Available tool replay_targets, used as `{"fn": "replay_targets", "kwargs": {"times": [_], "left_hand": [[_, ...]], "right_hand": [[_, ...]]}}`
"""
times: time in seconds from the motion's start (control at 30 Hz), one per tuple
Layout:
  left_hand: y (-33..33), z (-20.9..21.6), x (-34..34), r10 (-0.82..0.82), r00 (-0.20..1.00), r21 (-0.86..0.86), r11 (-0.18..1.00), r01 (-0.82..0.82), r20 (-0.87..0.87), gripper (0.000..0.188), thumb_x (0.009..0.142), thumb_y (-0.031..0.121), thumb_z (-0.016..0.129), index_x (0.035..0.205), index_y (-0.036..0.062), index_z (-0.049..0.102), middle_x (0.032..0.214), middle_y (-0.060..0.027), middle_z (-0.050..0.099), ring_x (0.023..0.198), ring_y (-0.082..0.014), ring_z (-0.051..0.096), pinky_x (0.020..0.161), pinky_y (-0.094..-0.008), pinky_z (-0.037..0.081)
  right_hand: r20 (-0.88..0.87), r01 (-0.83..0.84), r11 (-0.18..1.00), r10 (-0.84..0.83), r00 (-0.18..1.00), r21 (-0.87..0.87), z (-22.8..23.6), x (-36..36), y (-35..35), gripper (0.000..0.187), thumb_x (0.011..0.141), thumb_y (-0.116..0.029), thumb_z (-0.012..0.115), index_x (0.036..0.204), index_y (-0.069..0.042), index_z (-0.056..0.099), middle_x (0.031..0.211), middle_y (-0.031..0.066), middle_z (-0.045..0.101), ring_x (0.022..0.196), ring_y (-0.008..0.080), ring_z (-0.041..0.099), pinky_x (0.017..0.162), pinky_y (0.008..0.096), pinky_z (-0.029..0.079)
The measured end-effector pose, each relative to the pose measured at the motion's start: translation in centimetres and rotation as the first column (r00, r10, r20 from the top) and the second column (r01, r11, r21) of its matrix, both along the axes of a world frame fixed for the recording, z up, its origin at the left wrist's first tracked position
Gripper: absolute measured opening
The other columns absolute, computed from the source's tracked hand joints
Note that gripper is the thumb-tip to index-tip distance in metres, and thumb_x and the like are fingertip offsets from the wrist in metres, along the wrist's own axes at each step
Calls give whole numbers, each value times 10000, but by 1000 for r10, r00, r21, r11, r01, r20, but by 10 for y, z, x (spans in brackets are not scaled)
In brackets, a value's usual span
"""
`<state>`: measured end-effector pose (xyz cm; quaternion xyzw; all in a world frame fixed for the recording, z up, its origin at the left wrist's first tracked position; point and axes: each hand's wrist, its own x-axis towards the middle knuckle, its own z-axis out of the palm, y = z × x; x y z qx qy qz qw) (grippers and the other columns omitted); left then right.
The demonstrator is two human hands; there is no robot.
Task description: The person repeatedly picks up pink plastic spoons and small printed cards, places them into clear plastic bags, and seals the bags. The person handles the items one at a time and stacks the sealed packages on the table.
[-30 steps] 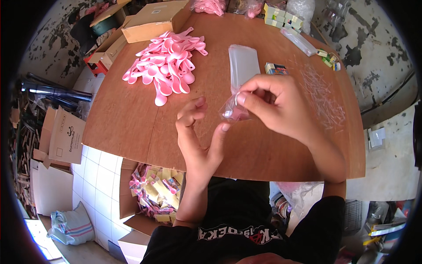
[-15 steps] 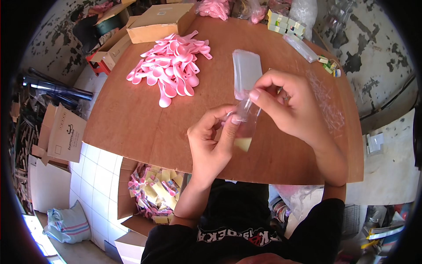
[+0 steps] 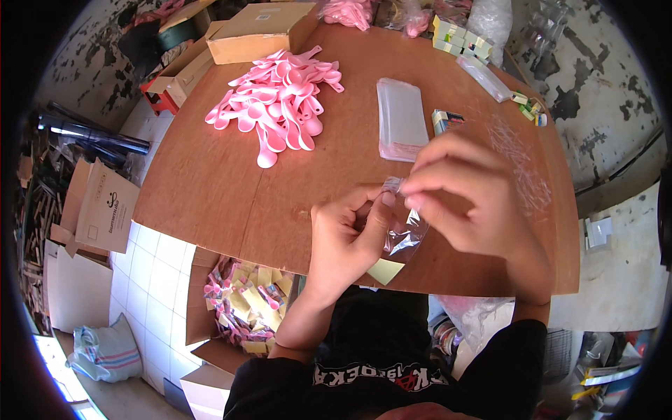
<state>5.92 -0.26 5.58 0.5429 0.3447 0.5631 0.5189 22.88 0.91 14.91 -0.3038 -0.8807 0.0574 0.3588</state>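
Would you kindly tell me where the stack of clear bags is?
In the head view, the stack of clear bags lies on the table right of the pink spoons, just left of the small box.

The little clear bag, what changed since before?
The left hand, empty a second ago, now pinches the clear bag, which has come nearer the person's black shirt. The right hand stays at its upper end. The pink spoons and bag stack stayed put.

Brn wood tbl (image 3: 203,189) sits btwn blotchy, peeling walls (image 3: 595,105), w/ wht tiled flr (image 3: 159,273) on L.
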Motion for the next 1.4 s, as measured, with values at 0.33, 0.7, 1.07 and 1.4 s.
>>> {"fn": "replay_targets", "kwargs": {"times": [0.33, 0.7, 1.07, 1.4], "left_hand": [[-7, 13, -3, -37, 992, 148, 987, 55, -125, 160, 903, 37, 573, 1001, -47, 667, 650, -92, 661, 553, -62, 573, 493, -237, 441], [-11, 26, -1, -67, 928, 268, 947, 174, -368, 221, 820, -26, 555, 1018, -53, 648, 650, -145, 605, 519, -162, 595, 506, -289, 456], [-7, 17, 10, -26, 997, 191, 981, 11, 75, 214, 949, 27, 516, 1091, -65, 649, 784, -116, 704, 631, -135, 679, 549, -232, 529], [-1, 19, 11, 109, 991, 198, 973, -122, 71, 194, 957, 50, 550, 1088, -67, 630, 899, -117, 707, 778, -116, 665, 633, -207, 503]], "right_hand": [[119, 84, 994, -91, 989, 66, -3, 1, -7, 142, 674, -15, 745, 804, -26, 687, 809, 54, 593, 721, 226, 566, 622, 333, 463], [311, 170, 966, -226, 923, 196, 0, 7, -14, 142, 612, -9, 706, 683, -21, 583, 777, 51, 558, 695, 239, 550, 599, 346, 463], [-768, -349, 801, -201, 608, -486, -15, 87, 10, 152, 846, -155, 594, 809, -8, 610, 894, 67, 584, 796, 152, 544, 723, 292, 455], [-30, 733, 492, -839, 544, -470, -66, 231, 44, 275, 793, -112, 664, 1065, -73, 670, 1073, 112, 654, 981, 230, 628, 839, 358, 490]]}}
